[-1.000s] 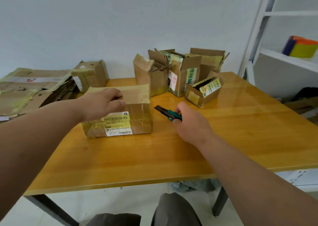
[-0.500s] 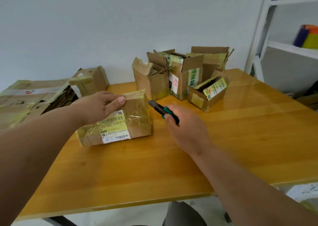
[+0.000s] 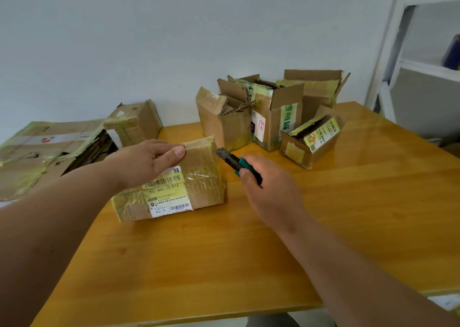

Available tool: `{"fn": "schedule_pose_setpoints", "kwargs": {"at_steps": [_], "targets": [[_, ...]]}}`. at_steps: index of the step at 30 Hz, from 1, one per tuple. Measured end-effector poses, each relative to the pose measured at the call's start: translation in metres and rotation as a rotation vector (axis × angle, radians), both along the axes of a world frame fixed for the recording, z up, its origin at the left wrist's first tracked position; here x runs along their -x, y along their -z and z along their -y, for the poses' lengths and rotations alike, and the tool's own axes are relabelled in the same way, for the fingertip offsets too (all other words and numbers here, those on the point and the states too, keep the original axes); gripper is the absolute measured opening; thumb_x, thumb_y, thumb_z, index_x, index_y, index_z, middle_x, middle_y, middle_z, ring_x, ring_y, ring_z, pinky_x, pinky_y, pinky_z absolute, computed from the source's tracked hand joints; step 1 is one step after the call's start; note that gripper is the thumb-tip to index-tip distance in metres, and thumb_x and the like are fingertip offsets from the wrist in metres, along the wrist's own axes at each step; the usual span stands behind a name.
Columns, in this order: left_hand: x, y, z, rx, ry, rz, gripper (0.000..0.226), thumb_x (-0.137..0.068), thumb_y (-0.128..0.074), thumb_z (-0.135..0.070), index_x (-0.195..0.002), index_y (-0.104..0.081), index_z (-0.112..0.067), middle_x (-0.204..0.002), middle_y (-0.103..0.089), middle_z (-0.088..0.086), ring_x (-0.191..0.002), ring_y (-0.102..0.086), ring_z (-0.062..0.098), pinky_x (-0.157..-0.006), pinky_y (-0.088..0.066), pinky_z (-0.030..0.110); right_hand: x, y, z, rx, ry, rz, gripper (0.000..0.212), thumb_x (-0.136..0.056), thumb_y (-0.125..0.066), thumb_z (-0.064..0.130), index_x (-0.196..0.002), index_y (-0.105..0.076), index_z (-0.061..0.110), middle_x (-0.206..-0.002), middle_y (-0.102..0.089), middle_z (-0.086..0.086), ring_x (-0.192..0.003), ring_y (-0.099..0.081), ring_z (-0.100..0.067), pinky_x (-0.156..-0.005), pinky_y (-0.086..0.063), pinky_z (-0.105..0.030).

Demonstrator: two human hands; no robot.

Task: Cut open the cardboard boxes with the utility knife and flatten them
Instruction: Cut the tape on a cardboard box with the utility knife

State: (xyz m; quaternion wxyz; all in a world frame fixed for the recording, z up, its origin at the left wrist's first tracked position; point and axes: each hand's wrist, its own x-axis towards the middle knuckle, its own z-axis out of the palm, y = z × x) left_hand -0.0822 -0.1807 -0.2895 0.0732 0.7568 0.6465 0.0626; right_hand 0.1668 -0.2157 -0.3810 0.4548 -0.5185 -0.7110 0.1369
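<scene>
We are about to slit the taped box (image 3: 171, 177) lying at the table's (image 3: 348, 202) left-centre. Our left hand (image 3: 146, 162) presses flat on top; our right hand (image 3: 268, 189) grips the utility knife (image 3: 232, 162), its tip at the box's right top edge. Next, we judge, comes a steady draw along the yellowed, wrinkled tape.

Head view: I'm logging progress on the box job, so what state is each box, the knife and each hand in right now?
Taped box: sealed, uncut, flat on table.
Left hand: pressing on its top.
Utility knife: blade out, tip at the box's right top edge.
Right hand: gripping knife.
Upright boxes: tops open, unflattened.
Small labelled box: open, tipped.
Rear-left box: closed, tilted.
Cardboard pile: flattened.
</scene>
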Motion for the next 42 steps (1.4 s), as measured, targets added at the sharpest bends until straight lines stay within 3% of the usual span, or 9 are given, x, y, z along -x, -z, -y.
{"fn": "schedule_pose_setpoints", "kwargs": {"at_steps": [9,14,19,22,26,30,34,38,42], "targets": [[0.001,0.001,0.000,0.002,-0.007,0.022,0.099,-0.060,-0.004,-0.095,-0.138,-0.044,-0.048,-0.139,-0.044,-0.013,-0.123,-0.047,0.018,-0.100,-0.041,0.043,0.001,0.000,-0.002,-0.032,0.011,-0.029,0.032,-0.102,-0.049,0.028,-0.130,-0.061,0.021,-0.102,-0.064,0.008,-0.089,-0.057,-0.007,-0.070,-0.049,-0.023],[0.001,0.002,0.000,0.009,0.000,0.025,0.099,-0.059,-0.005,-0.095,-0.139,-0.041,-0.051,-0.142,-0.042,-0.012,-0.127,-0.046,0.018,-0.101,-0.040,0.041,0.003,-0.002,-0.004,-0.051,0.022,-0.011,0.044,-0.099,-0.042,0.036,-0.135,-0.060,0.019,-0.109,-0.066,0.004,-0.097,-0.057,-0.010,-0.073,-0.046,-0.020],[0.000,0.001,0.000,0.008,0.001,0.048,0.100,-0.059,-0.007,-0.094,-0.139,-0.044,-0.047,-0.141,-0.043,-0.010,-0.127,-0.045,0.019,-0.103,-0.037,0.042,0.005,-0.002,-0.003,-0.066,0.018,0.038,0.040,-0.102,-0.046,0.030,-0.138,-0.057,0.016,-0.116,-0.066,0.000,-0.104,-0.059,-0.013,-0.072,-0.039,-0.015],[-0.001,0.001,-0.001,0.011,0.008,0.043,0.102,-0.059,-0.006,-0.094,-0.139,-0.045,-0.045,-0.143,-0.043,-0.010,-0.128,-0.044,0.018,-0.104,-0.036,0.042,0.008,-0.002,0.001,-0.093,0.047,0.043,0.040,-0.103,-0.047,0.028,-0.139,-0.056,0.015,-0.118,-0.067,-0.002,-0.105,-0.061,-0.014,-0.077,-0.048,-0.023],[-0.001,0.000,-0.002,0.007,0.015,0.024,0.106,-0.059,-0.003,-0.093,-0.139,-0.047,-0.040,-0.142,-0.044,-0.008,-0.125,-0.045,0.018,-0.101,-0.036,0.040,0.014,0.001,0.006,-0.161,0.078,0.039,0.042,-0.100,-0.045,0.030,-0.134,-0.060,0.011,-0.104,-0.070,-0.004,-0.087,-0.064,-0.017,-0.068,-0.056,-0.034],[0.000,0.000,-0.003,0.009,0.024,0.025,0.106,-0.060,-0.003,-0.093,-0.135,-0.052,-0.036,-0.131,-0.051,-0.008,-0.110,-0.046,0.012,-0.092,-0.037,0.035,0.013,0.001,0.007,-0.195,0.080,0.075,0.042,-0.098,-0.046,0.028,-0.130,-0.063,0.007,-0.107,-0.073,-0.008,-0.089,-0.069,-0.023,-0.071,-0.058,-0.042],[-0.002,-0.002,-0.003,0.010,0.028,0.050,0.105,-0.058,-0.004,-0.092,-0.124,-0.058,-0.030,-0.117,-0.058,-0.006,-0.104,-0.053,0.015,-0.086,-0.039,0.034,0.008,0.003,0.006,-0.215,0.078,0.125,0.040,-0.099,-0.045,0.028,-0.125,-0.066,0.006,-0.099,-0.073,-0.006,-0.079,-0.066,-0.018,-0.065,-0.057,-0.038],[-0.002,-0.005,-0.004,0.028,-0.003,0.093,0.095,-0.056,-0.007,-0.094,-0.111,-0.059,-0.035,-0.114,-0.062,-0.002,-0.107,-0.056,0.021,-0.092,-0.042,0.039,0.004,0.007,0.002,-0.211,0.082,0.229,0.045,-0.098,-0.034,0.034,-0.117,-0.068,0.011,-0.086,-0.068,0.003,-0.064,-0.045,-0.006,-0.055,-0.038,-0.028],[-0.003,-0.008,-0.004,0.059,-0.024,0.117,0.083,-0.059,-0.009,-0.094,-0.098,-0.057,-0.039,-0.114,-0.065,0.002,-0.109,-0.057,0.024,-0.098,-0.043,0.043,0.004,0.009,0.000,-0.212,0.091,0.256,0.037,-0.099,-0.042,0.030,-0.121,-0.066,0.012,-0.091,-0.070,0.002,-0.068,-0.047,-0.006,-0.061,-0.036,-0.028]]}}
